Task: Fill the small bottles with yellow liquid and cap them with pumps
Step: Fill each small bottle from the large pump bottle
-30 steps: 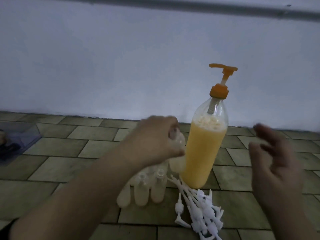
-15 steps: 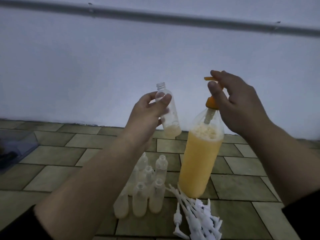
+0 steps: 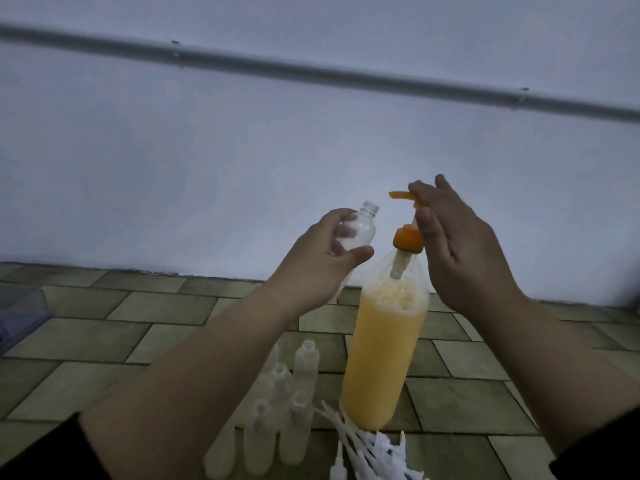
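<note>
One large bottle of yellow liquid (image 3: 381,355) stands on the tiled floor, and it carries one orange pump (image 3: 408,233). One small clear bottle (image 3: 119,230) is held up in the air. At least six more small bottles (image 3: 277,417) stand grouped on the floor beside the large one (an arm hides part of the group, so the full number cannot be told). One heap of white pumps (image 3: 367,452) lies in front of the large bottle; they overlap too much to count singly. Two hands are in view, the left hand (image 3: 318,261) and the right hand (image 3: 460,247). One pipe (image 3: 311,69) runs across the wall.
</note>
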{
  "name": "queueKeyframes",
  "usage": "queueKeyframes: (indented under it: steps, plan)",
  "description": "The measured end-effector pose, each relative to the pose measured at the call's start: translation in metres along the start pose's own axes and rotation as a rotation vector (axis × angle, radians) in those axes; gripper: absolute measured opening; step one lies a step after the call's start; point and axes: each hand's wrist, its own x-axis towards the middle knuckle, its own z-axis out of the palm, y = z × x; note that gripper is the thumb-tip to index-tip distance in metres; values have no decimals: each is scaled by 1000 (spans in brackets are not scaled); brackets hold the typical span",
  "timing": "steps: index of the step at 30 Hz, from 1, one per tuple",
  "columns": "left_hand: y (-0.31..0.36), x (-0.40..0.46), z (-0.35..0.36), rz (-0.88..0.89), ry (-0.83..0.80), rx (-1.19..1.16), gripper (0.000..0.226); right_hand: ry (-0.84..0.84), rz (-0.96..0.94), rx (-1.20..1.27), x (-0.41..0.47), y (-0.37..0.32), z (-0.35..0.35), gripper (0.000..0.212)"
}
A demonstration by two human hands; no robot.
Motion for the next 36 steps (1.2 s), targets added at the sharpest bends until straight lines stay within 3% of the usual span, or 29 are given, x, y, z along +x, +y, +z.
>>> queueKeyframes:
  steps: [10, 16, 26, 31, 36]
  plan:
    - [10, 9, 6, 112, 28, 24, 55, 41, -1, 59, -1, -2, 5, 64]
    - [7, 11, 1, 203, 173, 231, 55, 28, 56, 63, -2, 0, 6, 68]
    - [1, 3, 4, 257, 137, 402, 53, 166, 24, 191, -17, 2, 22, 47]
    - [7, 4, -5, 253, 128, 433, 51, 92, 11, 192, -10, -1, 13, 59]
    - [14, 8, -5, 290, 152, 442, 52, 169, 16, 183, -5, -6, 13, 55]
